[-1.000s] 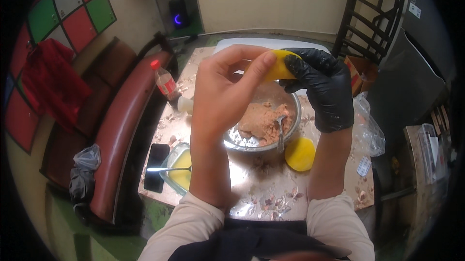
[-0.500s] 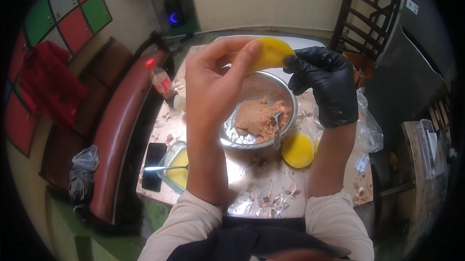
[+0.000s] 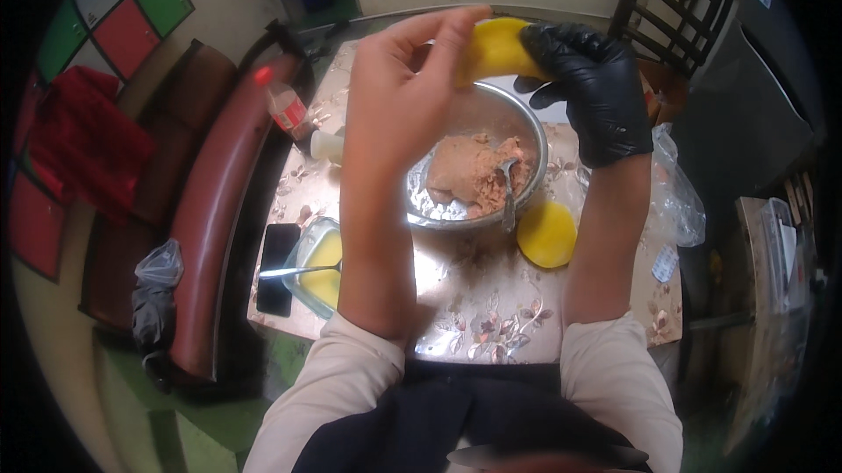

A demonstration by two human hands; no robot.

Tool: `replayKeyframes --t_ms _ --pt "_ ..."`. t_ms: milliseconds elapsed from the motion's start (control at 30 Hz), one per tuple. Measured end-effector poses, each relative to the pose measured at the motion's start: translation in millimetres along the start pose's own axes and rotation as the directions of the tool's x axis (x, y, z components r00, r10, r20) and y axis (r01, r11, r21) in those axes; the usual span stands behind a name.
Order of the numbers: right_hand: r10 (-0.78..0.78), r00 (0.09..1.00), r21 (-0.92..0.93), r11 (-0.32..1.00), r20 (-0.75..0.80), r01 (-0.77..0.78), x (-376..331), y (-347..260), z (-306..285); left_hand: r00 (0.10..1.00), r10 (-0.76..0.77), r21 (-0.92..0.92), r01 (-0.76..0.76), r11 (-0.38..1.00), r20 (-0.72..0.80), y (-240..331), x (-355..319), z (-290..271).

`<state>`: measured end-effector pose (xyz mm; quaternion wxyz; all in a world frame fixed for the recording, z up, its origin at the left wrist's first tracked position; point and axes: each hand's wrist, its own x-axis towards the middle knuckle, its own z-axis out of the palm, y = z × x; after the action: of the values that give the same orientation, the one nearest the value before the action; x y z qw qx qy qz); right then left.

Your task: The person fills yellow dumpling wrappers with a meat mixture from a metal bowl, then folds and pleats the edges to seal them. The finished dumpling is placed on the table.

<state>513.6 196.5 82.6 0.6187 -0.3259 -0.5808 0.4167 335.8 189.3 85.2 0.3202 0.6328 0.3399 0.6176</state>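
High over the far side of the table, a folded yellow dough round (image 3: pixel 500 50) is held between both hands. My bare left hand (image 3: pixel 399 78) pinches its left end with thumb and fingers. My right hand (image 3: pixel 601 91), in a black glove, grips its right end. Below them stands a metal bowl (image 3: pixel 540 166) with a mound of pinkish-brown minced filling (image 3: pixel 460 170). A fork or spoon (image 3: pixel 509 197) leans in the filling, its handle over the near rim. Another flat yellow dough round (image 3: pixel 546 234) lies beside the bowl. What is inside the fold, if anything, is hidden.
On the left of the table are a glass dish of yellow liquid (image 3: pixel 324 251) with a spoon (image 3: pixel 298 271), a black phone (image 3: pixel 278 269) and a red-capped bottle (image 3: pixel 282 106). Right of my forearm lie a clear plastic bag (image 3: pixel 677 201) and a blister pack (image 3: pixel 665 264).
Both hands have risen and moved farther from me with the folded dough round. My gloved fingers now cover more of its right end. The view has shifted slightly.
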Motion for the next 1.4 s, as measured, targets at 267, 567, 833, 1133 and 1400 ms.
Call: replayKeyframes --t_ms 267,567,833,1133,1400 --pt "-0.096 0.991 0.065 0.993 -0.088 0.102 0.5 1.2 -3.8 0.997 0.005 -0.109 0.003 0.994 0.079 2.6 -0.6 1.7" --pt "-0.020 0.994 0.210 0.978 0.107 -0.003 2.7 -5.5 -13.6 0.999 -0.008 -0.111 0.013 0.994 0.044 7.4 -3.4 -0.2" --pt "-0.086 0.996 -0.093 0.992 0.000 0.085 2.2 0.1 -0.9 0.989 -0.040 -0.026 0.045 0.999 0.142 8.0 -4.7 -1.3" --pt "-0.022 1.000 -0.054 0.998 -0.004 0.022 -3.4 -4.8 0.8 0.986 -0.075 -0.083 0.088 0.993 0.149 12.7 -6.2 4.6" --pt "0.000 0.998 -0.010 1.000 -0.058 -0.001 -7.7 -11.2 5.4 0.991 -0.036 0.003 0.036 0.999 0.126 16.1 -5.8 -0.5"
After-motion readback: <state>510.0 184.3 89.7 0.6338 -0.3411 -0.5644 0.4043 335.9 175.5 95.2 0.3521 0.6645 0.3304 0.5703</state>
